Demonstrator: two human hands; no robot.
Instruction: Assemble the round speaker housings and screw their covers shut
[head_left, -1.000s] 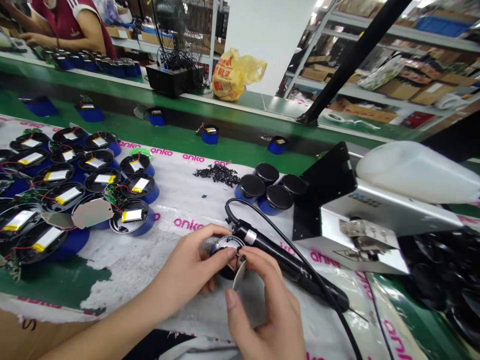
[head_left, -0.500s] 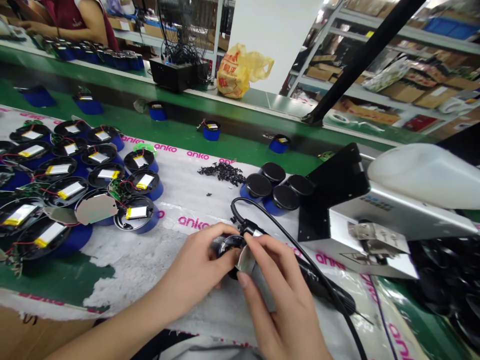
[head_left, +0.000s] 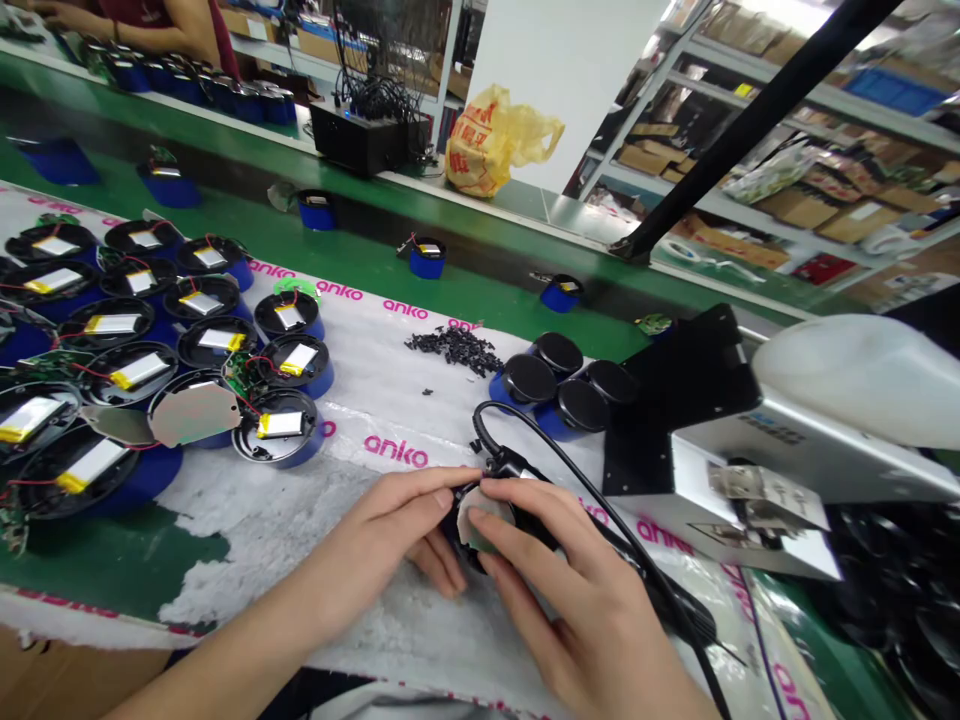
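A round, dark-rimmed housing [head_left: 471,562] lies between my hands at the front of the bench. Over its opening sits a grey-beige disc-like circuit board [head_left: 486,515], nearly flat. My left hand [head_left: 401,525] curls around the housing's left side, thumb at the rim. The fingertips of my right hand [head_left: 574,575] press on the board and grip the right edge. My palms and fingers hide most of the housing. Just beyond my right hand lies a black corded electric screwdriver [head_left: 679,605], partly covered by the hand.
Many open blue housings [head_left: 281,430] with batteries and wires crowd the left. Black screws [head_left: 454,348] lie in a pile ahead, beside several closed blue cups [head_left: 577,405]. A metal screw-feeder-like machine [head_left: 720,500] stands right. Housings dot the green strip [head_left: 360,250]; a co-worker's arm [head_left: 172,40] is far left.
The circuit board has gone from tilted up between my fingers to lying nearly flat over the housing. My left thumb has moved back from inside to the rim.
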